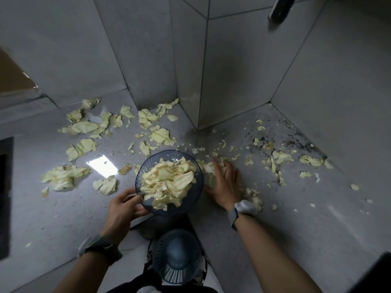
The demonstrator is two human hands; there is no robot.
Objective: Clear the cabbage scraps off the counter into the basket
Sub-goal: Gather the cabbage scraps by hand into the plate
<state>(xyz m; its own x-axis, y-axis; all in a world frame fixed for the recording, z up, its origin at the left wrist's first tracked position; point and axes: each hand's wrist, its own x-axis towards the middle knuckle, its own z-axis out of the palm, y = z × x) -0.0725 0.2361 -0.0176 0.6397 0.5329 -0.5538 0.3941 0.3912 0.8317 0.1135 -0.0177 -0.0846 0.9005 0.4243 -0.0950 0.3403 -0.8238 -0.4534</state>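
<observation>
Gathering cabbage scraps point(82, 127) from the counter point(296, 208): the left hand point(124, 208) grips the rim of the heaped basket point(138, 176) at the counter's edge, while the right hand point(224, 182) presses open-fingered on scraps just beside it. Likely fault: the piled-up basket overflows, or pushed scraps miss its rim and drop.

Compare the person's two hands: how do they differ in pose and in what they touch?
The left hand grips the blue basket by its rim; the right hand lies open on cabbage scraps. The left hand is at the edge of the counter; the right hand reaches farther onto it. Both wrists wear bands.
</observation>
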